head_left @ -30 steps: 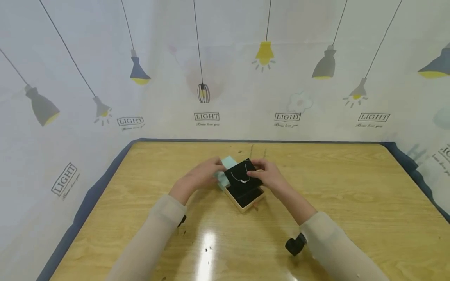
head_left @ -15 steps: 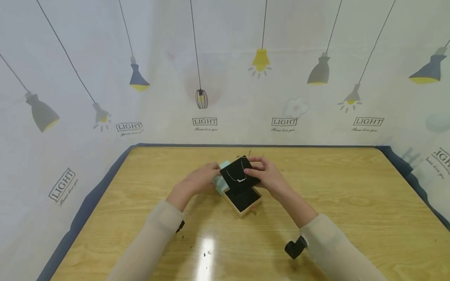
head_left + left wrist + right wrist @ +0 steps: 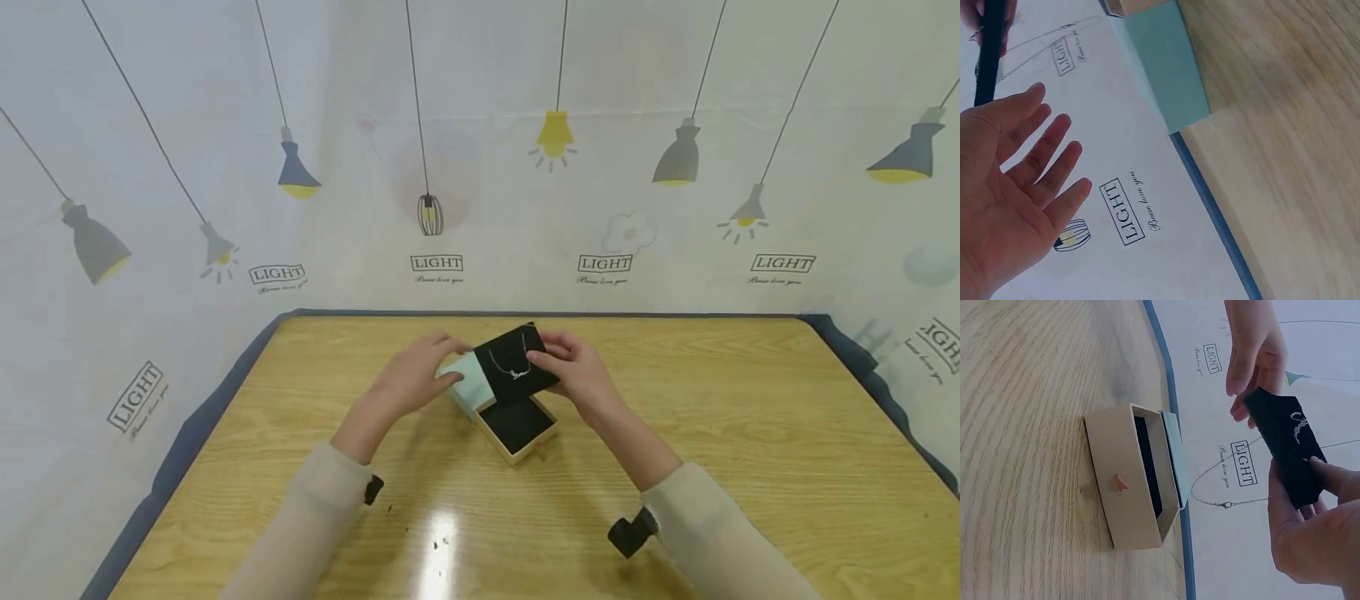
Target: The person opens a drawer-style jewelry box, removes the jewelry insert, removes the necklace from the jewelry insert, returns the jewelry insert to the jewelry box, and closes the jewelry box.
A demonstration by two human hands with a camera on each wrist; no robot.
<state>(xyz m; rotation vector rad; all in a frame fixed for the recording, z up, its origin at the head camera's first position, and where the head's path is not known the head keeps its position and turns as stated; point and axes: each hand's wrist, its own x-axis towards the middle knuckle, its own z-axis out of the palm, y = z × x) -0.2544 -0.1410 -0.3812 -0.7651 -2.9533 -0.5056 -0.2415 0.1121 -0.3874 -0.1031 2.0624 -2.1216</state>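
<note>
My right hand (image 3: 581, 375) grips the right edge of a black jewelry pad (image 3: 510, 358), thumb on its face. A silver necklace (image 3: 517, 373) lies across the pad; in the right wrist view its chain (image 3: 1210, 501) hangs loose behind. My left hand (image 3: 405, 379) has relaxed, spread fingers and holds nothing; its palm shows in the left wrist view. It hovers by the mint-green box sleeve (image 3: 471, 385), and the right wrist view shows its fingertips near the pad's corner. Below the pad, a cream drawer (image 3: 1121, 500) with a black lining sticks out of the sleeve.
The wooden table (image 3: 675, 400) carries the box near its far side. A pale cloth printed with lamps (image 3: 525, 208) rises behind the table. Both wrists wear small black devices, such as the right wrist's camera (image 3: 632, 533).
My left hand has come away from the pad's left edge and moved left, its fingers spreading. The right hand keeps hold of the pad, which has turned slightly, showing more of the green sleeve.
</note>
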